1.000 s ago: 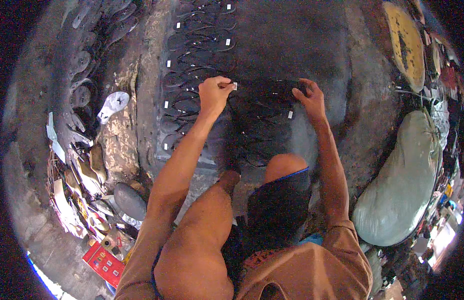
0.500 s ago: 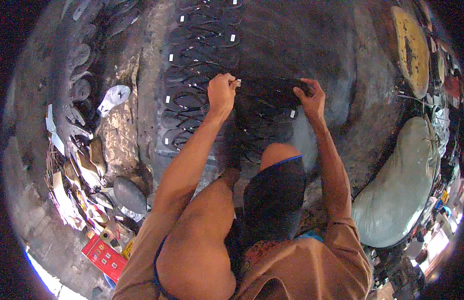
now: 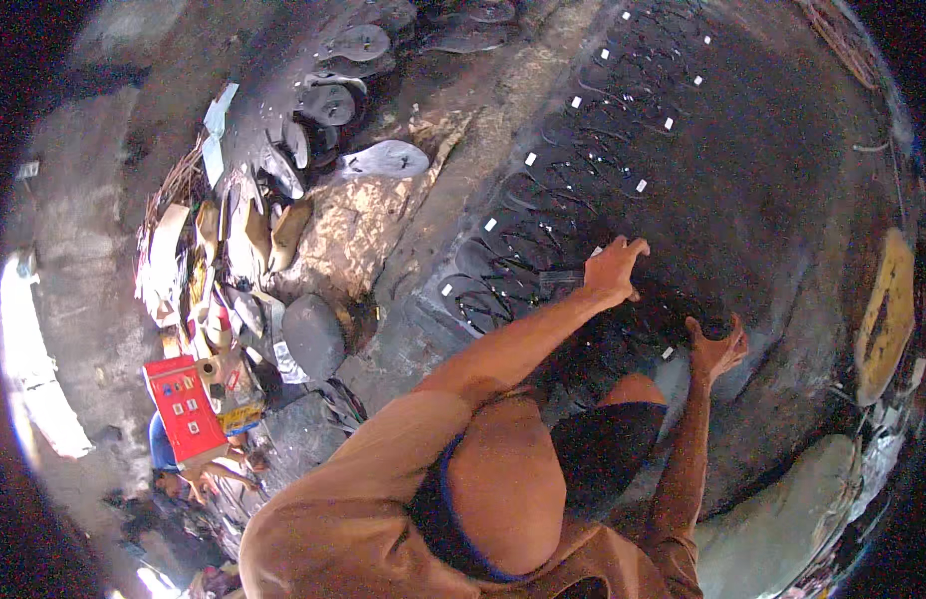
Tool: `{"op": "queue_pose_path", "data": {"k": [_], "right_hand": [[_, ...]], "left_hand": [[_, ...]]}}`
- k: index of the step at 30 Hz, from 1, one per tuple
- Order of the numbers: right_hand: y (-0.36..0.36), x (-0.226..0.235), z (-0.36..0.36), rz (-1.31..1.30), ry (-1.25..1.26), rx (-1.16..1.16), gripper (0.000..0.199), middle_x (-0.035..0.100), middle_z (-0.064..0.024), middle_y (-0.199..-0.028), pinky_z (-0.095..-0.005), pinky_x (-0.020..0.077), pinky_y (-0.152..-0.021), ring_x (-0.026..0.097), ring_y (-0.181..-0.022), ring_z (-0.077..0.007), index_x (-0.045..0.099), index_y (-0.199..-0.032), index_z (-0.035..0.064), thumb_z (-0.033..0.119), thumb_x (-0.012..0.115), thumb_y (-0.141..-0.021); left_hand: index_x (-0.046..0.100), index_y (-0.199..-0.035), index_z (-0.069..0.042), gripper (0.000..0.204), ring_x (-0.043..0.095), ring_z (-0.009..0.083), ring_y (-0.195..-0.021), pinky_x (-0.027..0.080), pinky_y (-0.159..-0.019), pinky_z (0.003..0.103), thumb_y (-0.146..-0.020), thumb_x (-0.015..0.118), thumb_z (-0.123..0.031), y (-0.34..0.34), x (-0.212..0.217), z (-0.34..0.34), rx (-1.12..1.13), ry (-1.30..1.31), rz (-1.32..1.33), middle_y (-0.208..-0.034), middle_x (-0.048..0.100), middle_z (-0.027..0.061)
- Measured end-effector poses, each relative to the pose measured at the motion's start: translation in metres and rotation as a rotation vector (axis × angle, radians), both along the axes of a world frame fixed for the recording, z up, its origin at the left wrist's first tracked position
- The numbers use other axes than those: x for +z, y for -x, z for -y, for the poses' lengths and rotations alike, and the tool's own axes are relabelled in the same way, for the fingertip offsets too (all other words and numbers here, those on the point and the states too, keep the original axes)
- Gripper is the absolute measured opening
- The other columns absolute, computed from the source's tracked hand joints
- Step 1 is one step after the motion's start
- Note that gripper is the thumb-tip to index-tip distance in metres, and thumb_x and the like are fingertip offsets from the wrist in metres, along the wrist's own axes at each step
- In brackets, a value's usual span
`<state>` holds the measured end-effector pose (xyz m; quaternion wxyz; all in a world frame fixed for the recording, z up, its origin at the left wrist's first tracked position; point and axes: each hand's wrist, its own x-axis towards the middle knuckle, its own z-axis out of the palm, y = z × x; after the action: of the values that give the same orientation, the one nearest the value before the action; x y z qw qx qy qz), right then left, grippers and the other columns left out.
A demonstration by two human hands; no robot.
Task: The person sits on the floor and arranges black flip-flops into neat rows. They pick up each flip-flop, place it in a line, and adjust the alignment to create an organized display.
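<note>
Rows of black thong sandals (image 3: 523,195) with small white labels lie on the dark floor ahead of me. My left hand (image 3: 611,272) is over these rows, its index finger stretched out and its thumb apart. A white label shows just beside that hand. To the right and nearer me is my right hand (image 3: 717,349), thumb and fingers curved apart at the edge of the nearer dark sandals. Whether its fingertips touch a sandal is too dark to tell. My bent knees are just below the hands.
On the left are loose grey soles (image 3: 358,42), a pale sole (image 3: 385,159), wooden shoe lasts (image 3: 289,235), a dark rounded piece (image 3: 313,337) and a red box (image 3: 184,409). A person's arm shows by the box. On the right lie a yellow slab (image 3: 884,319) and a stuffed greenish sack (image 3: 782,524).
The view has turned, so the sandal rows now slant. My left hand has gone from a closed pinch by a white label to spread fingers. My right hand keeps its curved shape.
</note>
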<state>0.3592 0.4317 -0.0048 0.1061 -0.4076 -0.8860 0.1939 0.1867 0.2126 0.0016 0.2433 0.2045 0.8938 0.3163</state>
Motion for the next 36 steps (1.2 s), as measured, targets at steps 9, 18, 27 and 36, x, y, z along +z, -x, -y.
{"op": "queue_pose_path", "data": {"k": [9, 18, 27, 36], "right_hand": [[-0.090, -0.040, -0.112, -0.062, -0.090, -0.188, 0.073, 0.049, -0.0256, -0.143, -0.0530, 0.0474, -0.103, 0.049, -0.129, -0.0405, 0.051, -0.151, 0.0116, 0.020, 0.088, -0.088], [0.062, -0.006, -0.048, -0.304, 0.373, -0.243, 0.070, 0.041, -0.0203, -0.147, -0.0489, 0.0559, -0.096, 0.059, -0.114, -0.0315, 0.042, -0.158, 0.0113, 0.021, 0.078, -0.099], [0.025, 0.004, -0.057, -0.363, 0.682, -0.293, 0.065, 0.045, -0.0165, -0.156, -0.0399, 0.0566, -0.102, 0.063, -0.122, -0.0285, 0.044, -0.155, 0.0027, 0.009, 0.075, -0.099], [0.207, 0.173, -0.022, -0.367, 0.982, 0.480, 0.051, 0.067, -0.0103, -0.135, -0.0380, 0.0535, -0.105, 0.065, -0.123, -0.0237, 0.054, -0.147, 0.0015, 0.010, 0.073, -0.100]], "left_hand": [[0.069, -0.129, -0.012, 0.051, 0.070, 0.0321, -0.110, 0.055, -0.099, 0.042, -0.081, 0.082, -0.015, 0.242, 0.034, 0.219, 0.602, 0.044, -0.522, -0.117, 0.072, 0.0128], [0.050, -0.148, -0.010, 0.063, 0.056, 0.0325, -0.137, 0.049, -0.114, 0.047, -0.089, 0.069, -0.006, 0.431, 0.008, 0.178, 0.196, 0.522, -1.078, -0.153, 0.051, 0.0090], [0.071, -0.134, -0.005, 0.049, 0.070, 0.0332, -0.113, 0.055, -0.098, 0.041, -0.087, 0.071, 0.007, 0.273, 0.132, 0.176, 0.222, 0.130, -0.897, -0.120, 0.073, 0.0154], [0.069, -0.130, -0.005, 0.037, 0.070, 0.0291, -0.115, 0.056, -0.098, 0.040, -0.094, 0.070, -0.002, 0.196, 0.182, -0.039, -0.605, -0.344, -0.193, -0.131, 0.071, 0.0167]]}}
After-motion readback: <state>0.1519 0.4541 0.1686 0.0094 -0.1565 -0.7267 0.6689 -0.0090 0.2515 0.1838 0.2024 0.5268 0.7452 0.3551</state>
